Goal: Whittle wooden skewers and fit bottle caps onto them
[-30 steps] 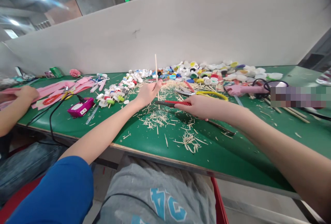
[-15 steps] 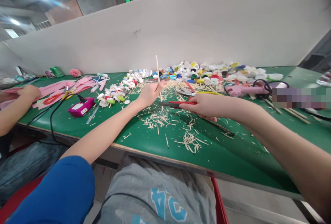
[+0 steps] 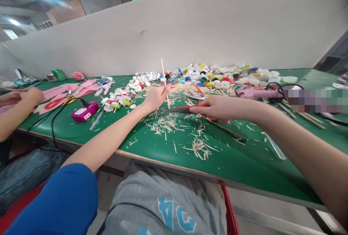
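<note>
My left hand (image 3: 156, 98) is closed round a thin wooden stick (image 3: 163, 69), held almost upright with its top leaning a little left. My right hand (image 3: 210, 108) grips a dark tool with red handles (image 3: 187, 110), which looks like scissors or pliers. The tool's tip meets the lower end of the stick, just below my left fingers. Pale wood shavings (image 3: 164, 124) lie scattered on the green table (image 3: 152, 151) under and around both hands.
Bottle caps (image 3: 203, 77) are heaped along the wall. Caps on short sticks (image 3: 115, 101), a magenta box (image 3: 85, 112) and pink sheets (image 3: 58, 92) lie left, near another person's hands (image 3: 31, 97). A pink glue gun (image 3: 255, 93) and loose sticks (image 3: 307, 117) lie right.
The stick's top has tilted slightly left. My right hand has shifted and turned slightly, and a clear strip now shows beside my right forearm.
</note>
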The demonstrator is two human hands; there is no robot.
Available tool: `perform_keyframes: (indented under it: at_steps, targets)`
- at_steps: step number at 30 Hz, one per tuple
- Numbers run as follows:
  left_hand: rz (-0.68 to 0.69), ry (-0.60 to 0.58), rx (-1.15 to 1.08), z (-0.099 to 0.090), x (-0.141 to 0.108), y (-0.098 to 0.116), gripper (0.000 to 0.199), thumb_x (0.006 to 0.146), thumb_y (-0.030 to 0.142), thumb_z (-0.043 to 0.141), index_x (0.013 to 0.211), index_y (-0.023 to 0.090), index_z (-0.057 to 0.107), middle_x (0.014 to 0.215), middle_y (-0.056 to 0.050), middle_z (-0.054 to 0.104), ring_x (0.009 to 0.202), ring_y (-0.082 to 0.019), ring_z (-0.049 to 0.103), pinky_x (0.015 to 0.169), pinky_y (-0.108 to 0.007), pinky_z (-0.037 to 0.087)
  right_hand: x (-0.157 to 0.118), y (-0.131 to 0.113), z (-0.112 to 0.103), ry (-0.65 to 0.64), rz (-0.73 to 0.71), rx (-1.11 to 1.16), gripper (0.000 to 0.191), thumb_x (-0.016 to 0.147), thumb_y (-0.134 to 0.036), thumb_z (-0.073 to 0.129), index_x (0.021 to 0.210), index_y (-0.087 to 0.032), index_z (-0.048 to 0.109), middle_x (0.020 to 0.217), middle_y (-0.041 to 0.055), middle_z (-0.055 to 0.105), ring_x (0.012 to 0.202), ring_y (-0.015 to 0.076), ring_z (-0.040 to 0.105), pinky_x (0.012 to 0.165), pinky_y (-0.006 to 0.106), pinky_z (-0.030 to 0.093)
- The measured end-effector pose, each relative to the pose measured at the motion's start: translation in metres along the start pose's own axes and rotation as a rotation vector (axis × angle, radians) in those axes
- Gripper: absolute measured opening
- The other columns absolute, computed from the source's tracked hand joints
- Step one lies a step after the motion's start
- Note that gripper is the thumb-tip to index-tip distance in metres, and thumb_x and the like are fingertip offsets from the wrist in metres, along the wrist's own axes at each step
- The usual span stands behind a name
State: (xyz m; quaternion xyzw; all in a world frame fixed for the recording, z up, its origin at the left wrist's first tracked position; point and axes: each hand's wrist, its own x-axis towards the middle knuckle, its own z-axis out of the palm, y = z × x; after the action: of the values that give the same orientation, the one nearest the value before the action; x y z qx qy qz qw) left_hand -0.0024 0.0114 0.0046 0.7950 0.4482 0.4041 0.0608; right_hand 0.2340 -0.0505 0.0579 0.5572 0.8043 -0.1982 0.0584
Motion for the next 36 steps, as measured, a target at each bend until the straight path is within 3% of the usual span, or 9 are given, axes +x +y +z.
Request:
perform_keyframes:
  at_steps: [3, 7, 13, 21, 27, 32, 36]
  targets:
    - [0.0, 0.004, 0.004, 0.0, 0.001, -0.001, 0.062, 0.094, 0.056, 0.023, 0.048, 0.018, 0.039, 0.043, 0.001, 0.043, 0.046, -0.007, 0.045, 0.055, -0.025, 0.034, 0.001, 0.0, 0.0, 0.076, 0.011, -0.014, 0.076, 0.078, -0.088, 0.021, 0.074, -0.017, 0.048, 0.057, 0.0031, 0.052, 0.049, 0.0103, 0.047, 0.056, 0.027, 0.037]
    - [-0.014, -0.01, -0.011, 0.0, 0.0, -0.002, 0.062, 0.094, 0.056, 0.023, 0.048, 0.018, 0.04, 0.043, 0.001, 0.044, 0.046, -0.007, 0.045, 0.056, -0.025, 0.035, 0.007, 0.001, 0.006, 0.011, -0.012, 0.033, 0.072, 0.081, -0.084, 0.024, 0.086, -0.018, 0.053, 0.061, 0.0029, 0.053, 0.053, 0.0113, 0.051, 0.059, 0.027, 0.042]
    - [-0.001, 0.002, -0.018, -0.001, -0.001, 0.0, 0.062, 0.093, 0.057, 0.023, 0.047, 0.018, 0.039, 0.042, 0.001, 0.043, 0.046, -0.008, 0.046, 0.056, -0.025, 0.036, 0.009, 0.001, 0.008, 0.001, 0.008, 0.068, 0.072, 0.081, -0.084, 0.024, 0.079, -0.016, 0.048, 0.062, 0.0041, 0.052, 0.053, 0.0111, 0.051, 0.059, 0.028, 0.044]
    - [0.01, -0.016, 0.019, -0.002, -0.001, 0.002, 0.062, 0.093, 0.057, 0.021, 0.048, 0.018, 0.037, 0.042, 0.001, 0.041, 0.045, -0.008, 0.044, 0.054, -0.025, 0.034, 0.005, -0.011, 0.012, -0.066, 0.084, 0.017, 0.067, 0.082, -0.079, 0.031, 0.087, -0.015, 0.053, 0.068, 0.0064, 0.059, 0.048, 0.0125, 0.052, 0.055, 0.029, 0.042]
    - [0.01, -0.026, 0.02, -0.002, 0.0, 0.004, 0.061, 0.093, 0.057, 0.021, 0.049, 0.018, 0.038, 0.043, 0.001, 0.042, 0.046, -0.008, 0.044, 0.055, -0.025, 0.033, 0.003, -0.008, 0.008, -0.021, 0.005, -0.012, 0.068, 0.084, -0.078, 0.028, 0.094, -0.018, 0.058, 0.064, 0.0031, 0.055, 0.051, 0.0118, 0.051, 0.056, 0.027, 0.04]
    - [0.002, -0.014, 0.019, -0.002, 0.0, 0.001, 0.063, 0.093, 0.059, 0.022, 0.048, 0.018, 0.038, 0.043, 0.0, 0.043, 0.045, -0.008, 0.043, 0.054, -0.026, 0.033, 0.006, -0.001, 0.007, 0.078, -0.029, -0.02, 0.074, 0.082, -0.084, 0.023, 0.085, -0.018, 0.056, 0.062, 0.0032, 0.053, 0.054, 0.0115, 0.051, 0.058, 0.027, 0.038]
    - [0.012, -0.012, 0.009, -0.001, 0.0, 0.0, 0.062, 0.093, 0.059, 0.021, 0.05, 0.018, 0.041, 0.044, 0.001, 0.044, 0.047, -0.007, 0.045, 0.054, -0.025, 0.033, 0.007, -0.003, 0.008, 0.008, -0.005, 0.004, 0.074, 0.082, -0.084, 0.023, 0.095, -0.019, 0.057, 0.062, 0.0033, 0.053, 0.053, 0.0131, 0.052, 0.057, 0.029, 0.041]
